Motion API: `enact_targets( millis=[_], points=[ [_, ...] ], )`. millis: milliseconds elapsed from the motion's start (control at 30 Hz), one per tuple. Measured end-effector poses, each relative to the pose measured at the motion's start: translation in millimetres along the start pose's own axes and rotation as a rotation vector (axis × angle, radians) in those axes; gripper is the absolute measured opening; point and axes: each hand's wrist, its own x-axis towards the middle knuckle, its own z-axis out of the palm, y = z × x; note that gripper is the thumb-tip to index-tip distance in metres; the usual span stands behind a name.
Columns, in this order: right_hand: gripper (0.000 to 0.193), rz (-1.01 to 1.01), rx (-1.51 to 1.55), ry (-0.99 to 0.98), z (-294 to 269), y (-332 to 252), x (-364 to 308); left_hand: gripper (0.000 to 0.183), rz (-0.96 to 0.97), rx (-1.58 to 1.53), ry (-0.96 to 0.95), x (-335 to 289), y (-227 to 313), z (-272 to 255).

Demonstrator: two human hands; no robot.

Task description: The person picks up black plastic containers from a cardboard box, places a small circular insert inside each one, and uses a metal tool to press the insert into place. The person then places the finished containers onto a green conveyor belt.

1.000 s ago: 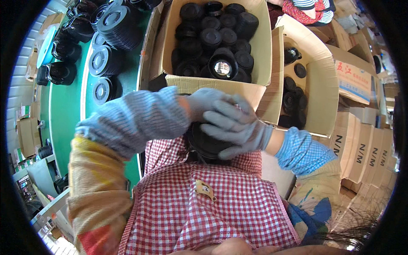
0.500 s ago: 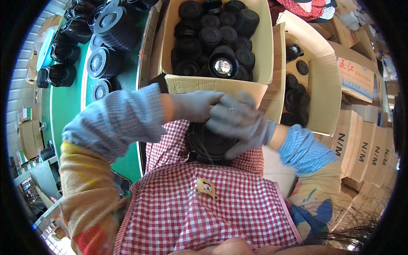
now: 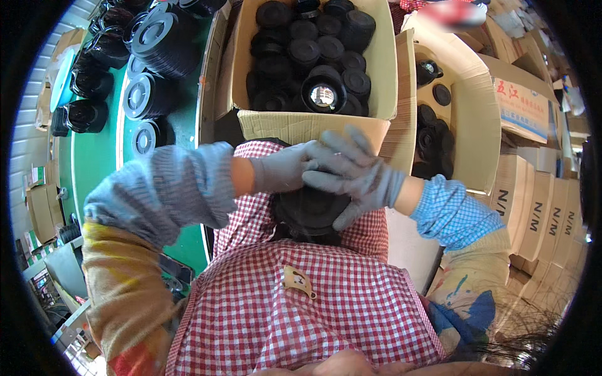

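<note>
A black round part with a broad, disc-like face (image 3: 311, 210) rests in my lap, against the checked apron. At its upper left edge is my grey-gloved left hand (image 3: 282, 169), its fingers drawn together; whatever they hold is hidden by the other hand. Over the part's upper right lies my right hand (image 3: 354, 175), also gloved in grey, with the fingers stretched and spread apart. Its fingertips reach across to the left hand, and the thumb points down along the part's right side.
Just ahead stands a cardboard box (image 3: 316, 128) full of black round parts (image 3: 305, 51). A second carton (image 3: 473, 135) to the right holds several more. Stacked black discs (image 3: 153, 34) sit on the green table (image 3: 94, 166) at left. Folded cartons (image 3: 533, 200) line the right side.
My right hand was blurred by motion and is now sharper, its fingers more spread. The left hand has shifted slightly down. The whole view has shifted a little.
</note>
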Motion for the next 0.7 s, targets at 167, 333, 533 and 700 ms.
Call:
enact_targets(
  millis=[167,333,533,700],
  points=[
    [0.059,0.153,-0.048,-0.019,32,-48,45,0.044,-0.798,0.025,-0.623,52,8,-8],
    [0.068,0.072,-0.047,0.086,6,-9,5,0.030,-0.589,-0.123,-0.602,43,17,-46],
    [0.082,0.050,0.098,-0.112,11,0,8,0.030,-0.264,-0.072,-0.341,-6,4,-3],
    [0.065,0.156,-0.111,-0.012,27,-44,35,0.039,-0.871,-0.003,-0.422,46,14,-11]
  ],
)
